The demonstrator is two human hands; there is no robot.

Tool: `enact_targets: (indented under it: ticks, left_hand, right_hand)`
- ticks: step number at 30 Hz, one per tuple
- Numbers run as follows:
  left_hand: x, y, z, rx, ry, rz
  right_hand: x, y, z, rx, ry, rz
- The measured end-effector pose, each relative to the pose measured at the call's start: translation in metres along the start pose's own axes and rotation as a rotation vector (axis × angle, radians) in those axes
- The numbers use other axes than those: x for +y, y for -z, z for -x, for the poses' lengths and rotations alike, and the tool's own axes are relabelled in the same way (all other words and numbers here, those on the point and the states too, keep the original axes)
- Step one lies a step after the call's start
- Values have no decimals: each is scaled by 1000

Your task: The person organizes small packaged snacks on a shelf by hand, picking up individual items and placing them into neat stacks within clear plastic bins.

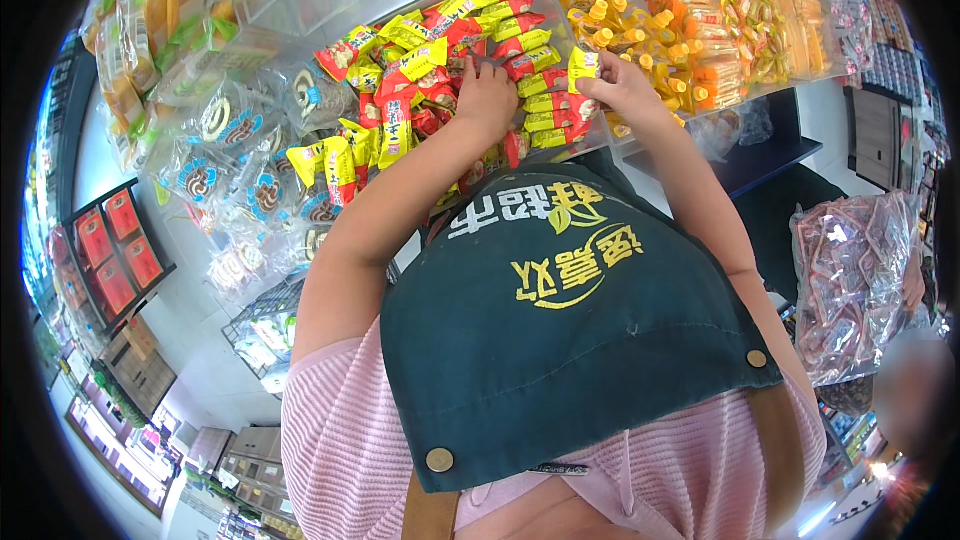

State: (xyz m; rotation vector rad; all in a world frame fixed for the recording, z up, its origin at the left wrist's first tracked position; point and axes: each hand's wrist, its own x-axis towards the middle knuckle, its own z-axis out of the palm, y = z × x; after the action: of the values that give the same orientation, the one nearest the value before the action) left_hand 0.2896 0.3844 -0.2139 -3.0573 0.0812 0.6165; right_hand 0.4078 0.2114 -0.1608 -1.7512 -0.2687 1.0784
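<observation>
Red and yellow snack packets point(412, 64) fill a section of a clear plastic display bin, loose on the left and in neat stacked rows point(529, 37) on the right. My left hand point(487, 101) rests among them, fingers down at the border between loose packets and rows; whether it grips one is hidden. My right hand point(622, 86) pinches one yellow and red packet point(583, 71) upright at the right end of the rows, beside the clear divider. A dark green apron point(570, 345) with writing covers my front below the bin.
Right of the divider lie orange-capped pouches point(600, 11) and orange packaged snacks point(705, 22). Bagged rolled cakes point(229, 116) and bagged bread point(161, 7) stand at left. A dark shelf point(765, 165) juts below the bin. At right, another person is beside a large clear bag of packets point(855, 285).
</observation>
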Motion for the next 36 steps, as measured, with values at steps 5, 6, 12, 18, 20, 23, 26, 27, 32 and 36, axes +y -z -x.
enact_targets:
  ticks: [5,6,12,18,20,23,26,27,32,36]
  left_hand:
    - [10,11,7,217,-125,-28]
    - [17,13,5,241,-170,44]
    - [42,-1,-5,244,-305,247]
    - [48,-6,-11,199,-194,227]
    - [46,-15,-13,164,-187,223]
    - [43,-11,-10,240,-158,306]
    - [34,-16,-13,258,-190,299]
    - [31,-16,-14,262,-193,308]
    - [28,-8,-12,226,-194,345]
    - [20,-9,-16,210,-251,433]
  right_hand:
    - [-19,0,17,-1,44,-303]
    - [-15,3,16,0,75,-351]
    - [-11,13,17,-103,59,-384]
    - [-7,10,24,-129,231,-43]
    - [-4,10,29,-116,334,287]
    - [-6,-1,37,-166,556,821]
    - [4,-12,31,-194,733,1094]
    - [6,-15,29,-206,778,1193]
    - [14,-26,12,-279,654,1334]
    - [29,-30,-2,-338,592,1411]
